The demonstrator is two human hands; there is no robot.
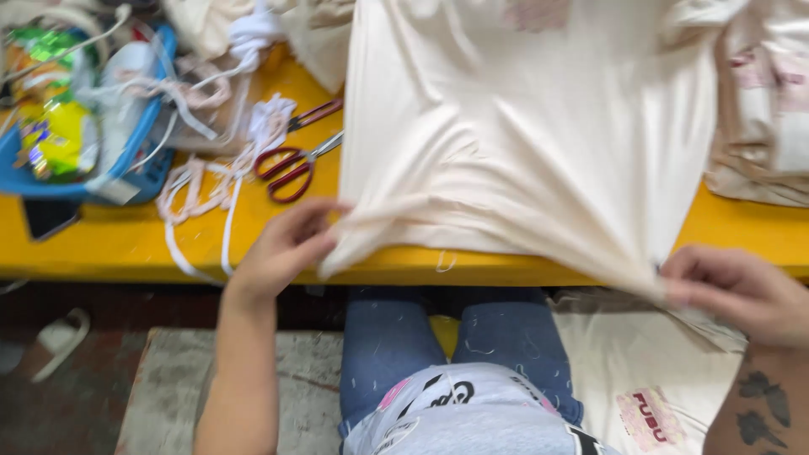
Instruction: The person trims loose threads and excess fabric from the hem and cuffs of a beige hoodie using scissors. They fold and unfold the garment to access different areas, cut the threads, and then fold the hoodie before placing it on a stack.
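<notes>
Cream-coloured soft knit garment (pixel 522 135) is spread across the bright yellow tabletop (pixel 109 244), hem hanging off the near edge over the person's blue-jeaned knees (pixel 506 337). The left hand (pixel 282 248) has fingers pinched shut on the garment's lower left corner, and the right hand (pixel 737 291) is closed on the lower right corner, so the cloth is pulled taut between them, with creases fanning up from both pinches.

Looks to me like the straightening or checking stage, hem stretched out for a look. From here it'd take keeping even tension on both corners so the fabric doesn't bunch, and minding that it doesn't slide off the edge.

Off to the left, just beside the cloth, sit red-handled metal scissors (pixel 291 168) next to a tangle of white ribbon strips (pixel 211 181). Further left is a blue plastic basket (pixel 139 160) stuffed with shiny packets. More folded cream cloth (pixel 763 109) is piled at the right, and another cream piece with a pink patch (pixel 649 396) lies down by the right knee.
</notes>
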